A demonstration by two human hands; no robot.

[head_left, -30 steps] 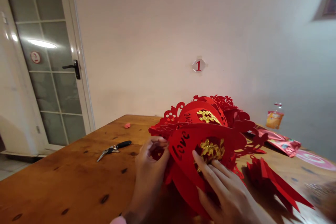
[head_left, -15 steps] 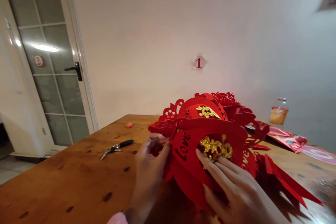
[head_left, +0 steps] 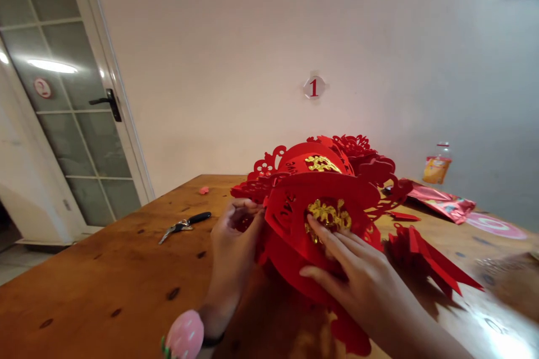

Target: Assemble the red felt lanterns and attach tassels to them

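A red cut-out lantern (head_left: 286,235) with gold ornaments and black lettering lies on its side on the wooden table (head_left: 138,286). At its left end my left hand (head_left: 236,235) is closed, thumb and fingers pinching the edge; the exact part between the fingertips is hidden. My right hand (head_left: 357,269) rests on the near panel with fingers stretched out. Its index fingertip touches the gold ornament (head_left: 326,214), and the thumb lies lower on the red surface. A pink strawberry-shaped ornament (head_left: 185,334) is at my left wrist.
Left of the lantern lies a key with a black fob (head_left: 185,225). Behind it is a small pink piece (head_left: 204,190). To the right are folded red pieces (head_left: 425,261), a shiny red wrapper (head_left: 442,201), a round pink sticker (head_left: 497,225) and an orange-labelled bottle (head_left: 437,167).
The view has shifted, so everything sits further left and higher. My right thumb has come up onto the lantern's panel. My left hand keeps its pinch at the left end.
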